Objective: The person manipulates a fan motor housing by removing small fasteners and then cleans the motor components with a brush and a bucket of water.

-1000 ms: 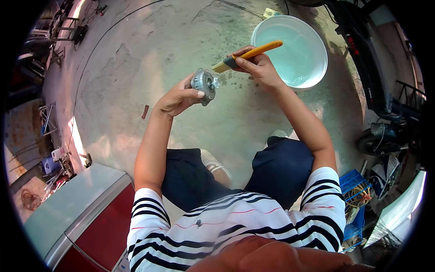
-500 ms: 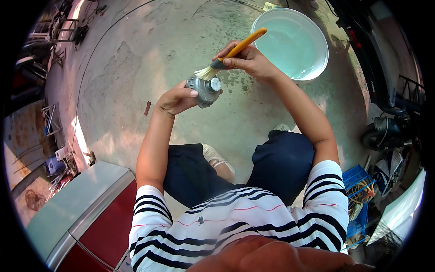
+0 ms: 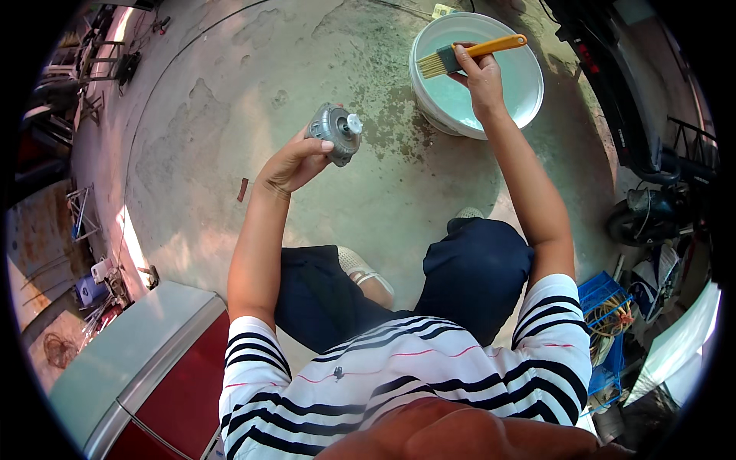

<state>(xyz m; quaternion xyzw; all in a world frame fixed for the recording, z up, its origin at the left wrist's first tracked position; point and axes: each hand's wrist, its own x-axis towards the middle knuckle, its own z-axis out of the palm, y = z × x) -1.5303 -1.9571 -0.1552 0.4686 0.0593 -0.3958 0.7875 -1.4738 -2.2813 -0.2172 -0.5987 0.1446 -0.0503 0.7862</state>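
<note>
My left hand (image 3: 297, 159) is closed around a grey metal housing (image 3: 331, 132) with a white round fitting on its face, held above the concrete floor left of a white bucket (image 3: 537, 100). My right hand (image 3: 481, 80) grips a paintbrush (image 3: 500, 44) with an orange handle, dark grey ferrule and pale yellow bristles, holding it over the bucket. Clear water fills part of the bucket. The brush and housing are apart; whether the bristles touch the water I cannot tell.
A dark scooter (image 3: 636, 218) and a blue wire basket (image 3: 602, 330) with coiled hose line the right. A red and grey cabinet (image 3: 130, 353) stands at lower left, with metal clutter beyond it. A small reddish strip (image 3: 243, 189) lies on the floor near a long cable.
My right hand has moved the brush from against the housing up and right to over the bucket. My left hand has shifted slightly up, still holding the housing.
</note>
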